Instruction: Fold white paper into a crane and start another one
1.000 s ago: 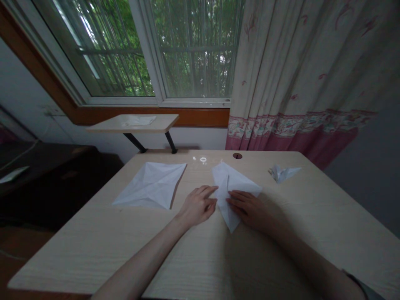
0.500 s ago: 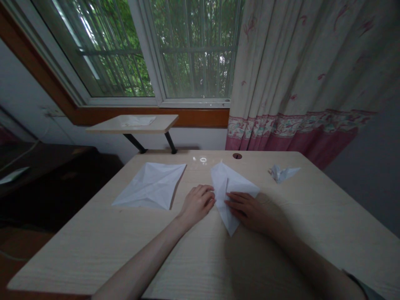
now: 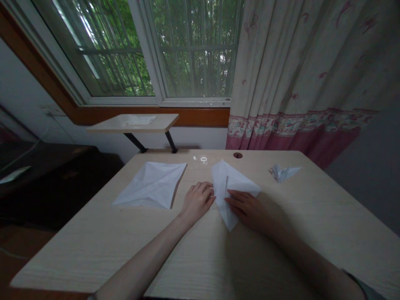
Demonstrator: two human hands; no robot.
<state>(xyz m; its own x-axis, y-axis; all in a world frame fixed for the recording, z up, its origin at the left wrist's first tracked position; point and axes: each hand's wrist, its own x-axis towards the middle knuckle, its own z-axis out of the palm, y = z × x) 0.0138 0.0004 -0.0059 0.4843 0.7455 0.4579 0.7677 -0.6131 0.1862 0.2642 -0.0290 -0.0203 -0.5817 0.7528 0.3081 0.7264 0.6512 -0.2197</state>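
1. Left hand (image 3: 198, 198): sits right at the left edge of the paper (image 3: 233, 181), fingers curled. The fingertips tuck in against that edge, so I can't tell whether they pinch it or just rest there.
2. Right hand (image 3: 248, 208): lies flat on the paper's right half, fingers stretched toward the middle crease, not gripped around anything. It covers a good chunk of the paper, and the thumb is hard to make out.
3. The two hands are apart, with a strip of paper between them. The paper lies on the desk (image 3: 187, 258), roughly kite-shaped, one point toward the person, with a folded flap near the middle. How the layers run under the right hand is hidden.
4. Forearms get cut off by the bottom of the view; a bit of dark sleeve (image 3: 359, 283) shows at lower right.
5. Left of the hands there's a creased white sheet (image 3: 153, 183). Over to the right is a small folded paper figure (image 3: 283, 173), too small to read clearly.
6. Back left, a raised shelf (image 3: 109, 125) holds something pale and flat (image 3: 139, 120), can't say what.
7. Behind: window (image 3: 193, 66), partly covered by a curtain (image 3: 281, 66). Far left is dark furniture (image 3: 46, 179), mostly lost in shadow.
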